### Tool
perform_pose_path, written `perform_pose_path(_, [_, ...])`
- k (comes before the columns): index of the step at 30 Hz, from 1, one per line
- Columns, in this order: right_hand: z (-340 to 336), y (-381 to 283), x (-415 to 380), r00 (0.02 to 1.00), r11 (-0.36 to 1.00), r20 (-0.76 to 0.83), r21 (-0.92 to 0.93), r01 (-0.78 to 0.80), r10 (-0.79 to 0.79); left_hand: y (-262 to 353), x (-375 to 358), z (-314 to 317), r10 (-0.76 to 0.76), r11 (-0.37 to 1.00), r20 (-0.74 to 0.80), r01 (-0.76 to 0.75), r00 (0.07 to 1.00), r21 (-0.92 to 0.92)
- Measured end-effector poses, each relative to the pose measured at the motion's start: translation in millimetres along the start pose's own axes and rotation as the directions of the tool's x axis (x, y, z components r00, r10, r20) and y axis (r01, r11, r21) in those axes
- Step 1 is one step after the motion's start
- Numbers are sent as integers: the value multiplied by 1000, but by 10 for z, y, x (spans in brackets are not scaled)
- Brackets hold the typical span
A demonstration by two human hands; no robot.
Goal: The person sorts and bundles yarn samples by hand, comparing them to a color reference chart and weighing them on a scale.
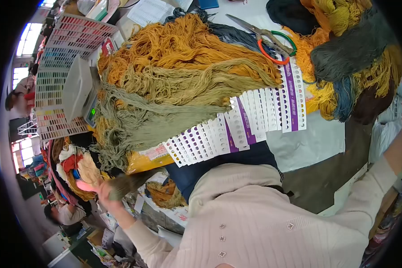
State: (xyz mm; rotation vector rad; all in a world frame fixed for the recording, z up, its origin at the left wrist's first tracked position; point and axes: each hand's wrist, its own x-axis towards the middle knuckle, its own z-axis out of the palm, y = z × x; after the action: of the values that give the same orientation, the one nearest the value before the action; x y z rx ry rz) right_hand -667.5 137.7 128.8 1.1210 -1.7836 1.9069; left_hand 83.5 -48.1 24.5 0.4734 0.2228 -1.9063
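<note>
My left hand (108, 195) is at the lower left, off the table edge, closed on a dark olive-grey hank of thread (128, 184) that is smeared by motion. My right arm reaches out to the right edge, and its hand is out of view. In front of me lie long hanks of orange thread (178, 42), olive thread (165, 82) and grey-green thread (165, 120). Their ends meet a fanned row of white punched cards (205, 140), some with purple bands. Scissors (265, 35) with orange and green handles lie beyond the cards.
More coloured hanks (344, 49) are heaped at the right. A digital scale (78, 89) stands at the left against a thread colour chart (53, 85). A grey plastic sheet (312, 140) covers part of the table. Two people (69, 214) are farther off at the left.
</note>
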Motion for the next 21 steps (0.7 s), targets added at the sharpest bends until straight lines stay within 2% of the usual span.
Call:
perform_pose_path(1, [298,-25,-200,997,991,80,-134,27,-16,-404,174,55,-111,994,12,111,994,-1])
perform_pose_path(2, [608,-62,-453,972,979,232,-203,17,31,-799,356,126,-185,980,-21,186,983,76])
perform_pose_path(3, [854,-111,-713,918,969,385,-249,7,92,-1124,553,128,-344,934,28,339,939,110])
perform_pose_path(4, [1056,-173,-1026,816,960,555,-279,-4,165,-1412,693,163,-400,902,-39,401,916,160])
perform_pose_path(5, [1159,-263,-1342,650,918,670,-381,-112,358,-1680,798,221,-450,862,-108,463,886,206])
perform_pose_path(6, [1187,-298,-1545,519,929,795,-369,4,314,-1944,868,297,-446,787,-111,448,888,424])
perform_pose_path(7, [1148,-263,-1582,414,937,894,-278,212,172,-2166,927,350,-436,674,-111,406,893,617])
perform_pose_path(9, [831,-139,-1334,258,802,770,-597,-35,584,-2448,1045,320,-459,487,-150,390,875,782])
perform_pose_path(11, [118,329,-791,560,635,484,-765,-102,672,-2649,1119,208,-450,381,-179,369,875,847])
perform_pose_path(12, [-251,375,-478,820,741,427,-671,4,382,-2743,1161,147,-448,323,-195,361,873,875])
perform_pose_path(13, [-620,419,-167,952,755,305,-632,177,32,-2837,1210,87,-421,265,-226,357,879,896])
perform_pose_path(14, [-656,291,-35,969,753,154,-610,246,-192,-2923,1255,26,-388,208,-254,353,886,912])
perform_pose_path(15, [-448,91,-152,971,794,60,-565,225,-232,-3007,1277,-16,-351,145,-286,353,892,924])
perform_pose_path(16, [-100,-69,-386,990,866,40,-481,137,-135,-3107,1298,-16,-291,123,-343,390,893,912])
perform_pose_path(17, [336,-208,-745,997,916,77,-400,3,31,-3164,1340,-66,-281,100,-361,402,889,910])
perform_pose_path(18, [751,-295,-1128,948,927,222,-349,-139,226,-3199,1393,-154,-270,75,-379,412,885,908])
perform_pose_path(19, [1159,-336,-1513,833,912,407,-323,-253,375,-3226,1418,-205,-259,48,-396,422,881,906])
perform_pose_path(20, [1477,-219,-1831,631,933,689,-220,-286,356,-3255,1409,-182,-254,15,-408,425,877,905])
perform_pose_path(21, [1751,-175,-2196,577,933,768,-71,-353,277,-3276,1419,-200,-250,7,-408,423,878,906])
